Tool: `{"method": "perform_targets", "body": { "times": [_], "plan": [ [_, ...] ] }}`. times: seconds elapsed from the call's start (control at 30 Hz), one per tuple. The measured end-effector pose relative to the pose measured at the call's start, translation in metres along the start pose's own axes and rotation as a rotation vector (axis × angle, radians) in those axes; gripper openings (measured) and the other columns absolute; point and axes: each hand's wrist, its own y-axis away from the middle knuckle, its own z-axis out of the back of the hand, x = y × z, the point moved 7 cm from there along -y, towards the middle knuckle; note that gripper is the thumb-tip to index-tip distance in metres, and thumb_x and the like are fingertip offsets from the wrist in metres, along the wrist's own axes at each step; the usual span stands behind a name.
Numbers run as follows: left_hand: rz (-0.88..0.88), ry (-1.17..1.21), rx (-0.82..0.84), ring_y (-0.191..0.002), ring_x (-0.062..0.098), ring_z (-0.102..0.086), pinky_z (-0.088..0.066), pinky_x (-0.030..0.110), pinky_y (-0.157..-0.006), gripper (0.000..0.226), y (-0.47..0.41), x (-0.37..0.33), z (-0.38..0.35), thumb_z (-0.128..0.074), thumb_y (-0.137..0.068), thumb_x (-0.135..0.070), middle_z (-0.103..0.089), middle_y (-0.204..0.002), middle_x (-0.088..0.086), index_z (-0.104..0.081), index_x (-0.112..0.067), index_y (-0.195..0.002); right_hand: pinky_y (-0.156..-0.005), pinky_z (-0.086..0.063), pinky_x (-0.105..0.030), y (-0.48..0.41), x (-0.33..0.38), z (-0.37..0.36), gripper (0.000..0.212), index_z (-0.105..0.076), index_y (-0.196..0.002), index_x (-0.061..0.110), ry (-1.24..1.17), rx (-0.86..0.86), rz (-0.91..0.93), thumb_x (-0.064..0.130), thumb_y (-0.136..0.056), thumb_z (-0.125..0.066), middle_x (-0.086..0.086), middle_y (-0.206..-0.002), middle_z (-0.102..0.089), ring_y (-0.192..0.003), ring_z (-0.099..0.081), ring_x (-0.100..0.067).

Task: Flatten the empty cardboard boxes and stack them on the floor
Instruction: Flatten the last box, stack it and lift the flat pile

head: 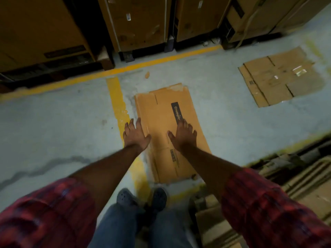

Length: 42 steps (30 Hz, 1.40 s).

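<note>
Grey floor (53, 122) fills the view. Tall cartons (138, 22) stand beyond the box (161, 111), which lies flat on the floor, a yellow line (116, 101) just left of it. A second box (279, 77), also flat, lies well right of it. The left hand (136, 135) is over the first box's left edge, the right hand (182, 136) over its middle; both have fingers spread straight, gripping nothing.

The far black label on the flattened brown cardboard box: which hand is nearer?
Right. The right hand reaches the near end of the black label; the left hand lies over the left edge of the cardboard box, farther off.
</note>
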Motion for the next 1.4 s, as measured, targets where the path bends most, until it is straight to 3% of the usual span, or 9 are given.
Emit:
{"method": "perform_targets", "body": {
  "times": [0.13, 0.3, 0.57, 0.8, 1.1, 1.4],
  "plan": [
    [0.064, -0.024, 0.038, -0.161, 0.040, -0.002, -0.019, 0.055, -0.127, 0.095, 0.034, -0.011, 0.043, -0.064, -0.097, -0.052, -0.004, -0.175, 0.014, -0.009, -0.020, -0.168, -0.126, -0.017, -0.063, 0.021, 0.016, 0.056, 0.080, -0.020, -0.166, 0.014, 0.077, -0.026, 0.061, 0.061, -0.105, -0.041, -0.010, -0.174, -0.022, -0.159, -0.018, -0.037],
    [-0.043, -0.117, 0.122, -0.162, 0.039, 0.006, -0.014, 0.057, -0.129, 0.095, 0.038, -0.024, 0.061, -0.060, -0.098, -0.050, 0.004, -0.176, 0.012, -0.001, -0.024, -0.168, -0.127, -0.013, -0.064, 0.017, 0.022, 0.079, 0.083, -0.017, -0.167, 0.015, 0.121, 0.039, 0.056, 0.062, -0.104, -0.044, -0.010, -0.176, -0.016, -0.161, -0.012, -0.037],
    [-0.077, -0.084, 0.180, -0.162, 0.040, 0.002, -0.018, 0.055, -0.129, 0.095, -0.021, -0.035, 0.081, -0.061, -0.098, -0.050, 0.001, -0.176, 0.012, -0.002, -0.025, -0.168, -0.129, -0.008, -0.062, -0.012, 0.021, 0.100, 0.087, -0.006, -0.169, 0.015, 0.099, 0.146, 0.009, 0.065, -0.105, -0.037, -0.007, -0.177, -0.007, -0.163, -0.004, -0.035],
    [0.043, 0.044, 0.240, -0.159, 0.044, -0.008, -0.026, 0.057, -0.125, 0.091, -0.071, -0.031, 0.063, -0.062, -0.099, -0.052, -0.010, -0.175, 0.015, -0.006, -0.033, -0.167, -0.129, -0.013, -0.061, -0.060, 0.001, 0.084, 0.086, -0.013, -0.168, 0.016, 0.129, 0.205, -0.011, 0.065, -0.104, -0.040, -0.006, -0.176, -0.015, -0.162, -0.012, -0.034],
    [0.195, 0.188, 0.291, -0.156, 0.045, -0.017, -0.040, 0.063, -0.115, 0.090, -0.131, -0.027, -0.060, -0.064, -0.096, -0.057, -0.015, -0.172, 0.017, -0.002, -0.054, -0.162, -0.128, -0.017, -0.061, -0.161, -0.079, -0.006, 0.088, -0.012, -0.168, 0.019, 0.225, 0.292, 0.041, 0.068, -0.102, -0.043, -0.007, -0.175, -0.017, -0.160, -0.016, -0.035],
    [0.306, 0.341, 0.272, -0.154, 0.047, -0.020, -0.034, 0.060, -0.116, 0.092, -0.243, -0.002, -0.290, -0.068, -0.093, -0.058, -0.018, -0.170, 0.025, -0.009, -0.054, -0.163, -0.125, -0.026, -0.056, -0.299, -0.189, -0.221, 0.093, -0.011, -0.168, 0.020, 0.186, 0.337, 0.074, 0.070, -0.099, -0.048, -0.008, -0.176, -0.015, -0.157, -0.022, -0.037]
  ]
}}
